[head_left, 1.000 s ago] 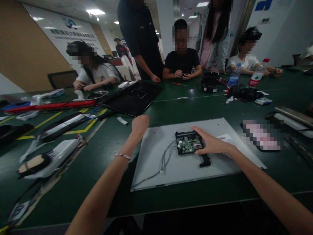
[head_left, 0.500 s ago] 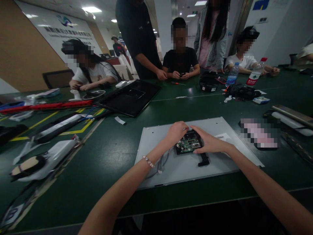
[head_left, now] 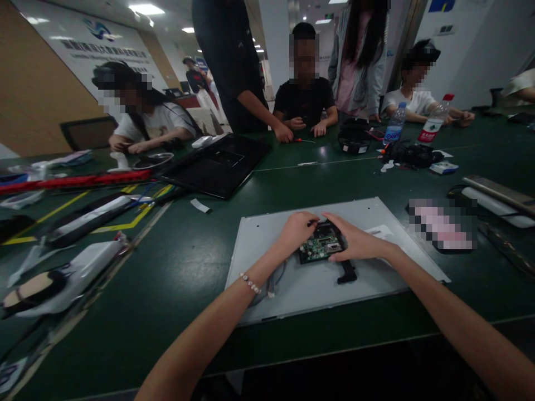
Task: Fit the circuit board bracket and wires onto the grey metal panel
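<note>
A green circuit board sits in a black housing on a pale grey metal panel, which lies flat on the table. At the housing's upper left corner, my left hand has its fingers pinched together at a small dark piece that I cannot make out. My right hand grips the housing's right side, with the thumb near its lower edge and the fingers along the top. Just below it lies a black bracket-like part. Grey cables run under my left wrist, and a white label is on the panel's right.
A large black monitor back cover lies beyond the panel to the left. A phone is on the right, with bottles behind it. Across the table, a co-worker's hand is by a small screwdriver.
The view has shifted slightly. My left fingers have moved a little, and a dark piece now shows at their tips. My right hand keeps its hold. A co-worker's hand has moved to the screwdriver.
</note>
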Demonstrator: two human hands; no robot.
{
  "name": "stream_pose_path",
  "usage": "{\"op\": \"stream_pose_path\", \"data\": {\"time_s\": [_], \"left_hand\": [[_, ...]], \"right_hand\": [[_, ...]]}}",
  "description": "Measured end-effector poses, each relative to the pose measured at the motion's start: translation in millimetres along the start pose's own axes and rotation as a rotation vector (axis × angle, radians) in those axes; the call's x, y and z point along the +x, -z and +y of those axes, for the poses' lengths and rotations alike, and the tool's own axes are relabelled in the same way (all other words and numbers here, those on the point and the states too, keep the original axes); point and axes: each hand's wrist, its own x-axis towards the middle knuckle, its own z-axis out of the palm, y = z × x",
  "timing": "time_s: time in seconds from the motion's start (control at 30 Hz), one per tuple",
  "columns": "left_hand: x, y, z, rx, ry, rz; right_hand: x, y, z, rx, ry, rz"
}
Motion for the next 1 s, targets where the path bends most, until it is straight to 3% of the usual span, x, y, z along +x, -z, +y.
{"op": "stream_pose_path", "data": {"time_s": [0.27, 0.57, 1.0], "left_hand": [[-1, -6.4, -2, 0.076, 0.006, 0.021], [1, -6.1, -8, -0.099, -0.102, -0.028], [2, -5.2, -5, -0.175, 0.087, 0.089]], "right_hand": [[1, -2, 3, -0.014, 0.004, -0.005], [0, -1, 0, -0.010, 0.005, -0.008], [-1, -4, 10, -0.027, -0.013, -0.014]]}}
